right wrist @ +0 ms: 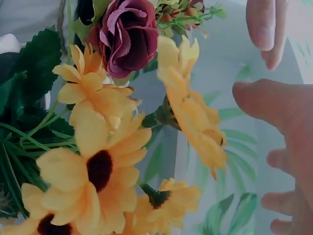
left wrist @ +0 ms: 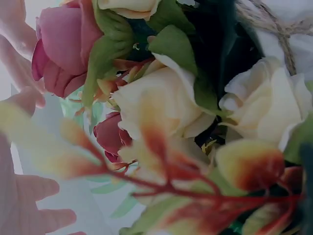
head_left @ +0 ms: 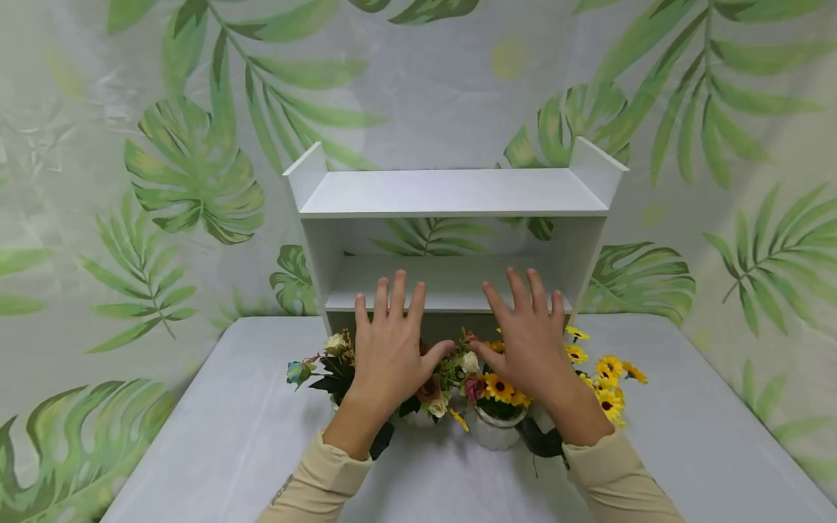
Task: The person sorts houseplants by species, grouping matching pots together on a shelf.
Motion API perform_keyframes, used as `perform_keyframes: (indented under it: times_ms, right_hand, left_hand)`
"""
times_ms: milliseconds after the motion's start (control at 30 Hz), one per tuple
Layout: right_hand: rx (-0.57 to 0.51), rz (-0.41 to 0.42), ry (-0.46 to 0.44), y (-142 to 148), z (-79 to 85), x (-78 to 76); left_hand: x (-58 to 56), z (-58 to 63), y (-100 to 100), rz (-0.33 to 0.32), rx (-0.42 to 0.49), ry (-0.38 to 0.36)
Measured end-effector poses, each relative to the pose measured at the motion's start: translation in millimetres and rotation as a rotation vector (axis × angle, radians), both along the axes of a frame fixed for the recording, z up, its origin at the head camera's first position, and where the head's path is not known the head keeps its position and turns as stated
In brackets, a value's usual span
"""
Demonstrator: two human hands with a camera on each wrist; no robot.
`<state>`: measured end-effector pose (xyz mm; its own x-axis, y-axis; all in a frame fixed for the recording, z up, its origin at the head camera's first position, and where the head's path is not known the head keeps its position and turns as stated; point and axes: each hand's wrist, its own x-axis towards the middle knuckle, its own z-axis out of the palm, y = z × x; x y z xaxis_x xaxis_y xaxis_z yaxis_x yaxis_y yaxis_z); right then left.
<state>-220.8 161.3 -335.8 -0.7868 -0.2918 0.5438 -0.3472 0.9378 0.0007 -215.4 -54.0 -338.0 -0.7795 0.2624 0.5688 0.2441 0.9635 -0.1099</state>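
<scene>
Both hands hover side by side over potted artificial flowers, fingers spread and holding nothing. My left hand (head_left: 390, 356) is above dusky pink and cream roses (head_left: 431, 396); in the left wrist view a cream rose (left wrist: 159, 98) and a pink rose (left wrist: 66, 46) fill much of the picture. My right hand (head_left: 528, 349) is over yellow sunflowers (head_left: 500, 387) in a white pot (head_left: 493, 430). Close to the right wrist camera are a sunflower (right wrist: 98, 171) and a purple-red rose (right wrist: 128, 36). The hands partly hide the flowers and pots.
Behind the hands stands a white shelf unit (head_left: 451, 192) with a top board and a middle board (head_left: 445, 283). More sunflowers (head_left: 608, 385) are at the right. A white cloth covers the table (head_left: 248, 407). The backdrop (head_left: 451, 94) has a green leaf print.
</scene>
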Motion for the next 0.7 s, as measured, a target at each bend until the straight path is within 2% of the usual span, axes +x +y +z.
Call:
perform_keyframes:
  times_ms: [100,233,300,400,500,700]
  right_hand:
    - [-0.077,0.091,0.092,0,-1.6,0.0]
    - [-0.221,0.278,0.268,-1,-2.6,0.6]
    - [-0.265,0.332,0.321,0,-2.3,1.9]
    - [-0.300,0.369,0.336,2,-0.9,5.5]
    - [-0.305,0.383,0.315,5,0.9,9.0]
    - [-0.253,0.417,0.292,13,5.0,12.9]
  left_hand:
    - [2.0,-1.1,-3,-0.045,0.029,0.014]
    - [7.6,2.2,-13,-0.190,0.149,0.064]
    - [11.3,6.2,-20,-0.266,0.207,0.079]
    - [16.7,12.0,-32,-0.334,0.253,0.068]
    - [19.8,15.5,-43,-0.370,0.248,0.053]
    - [9.2,21.4,-73,-0.468,0.278,0.038]
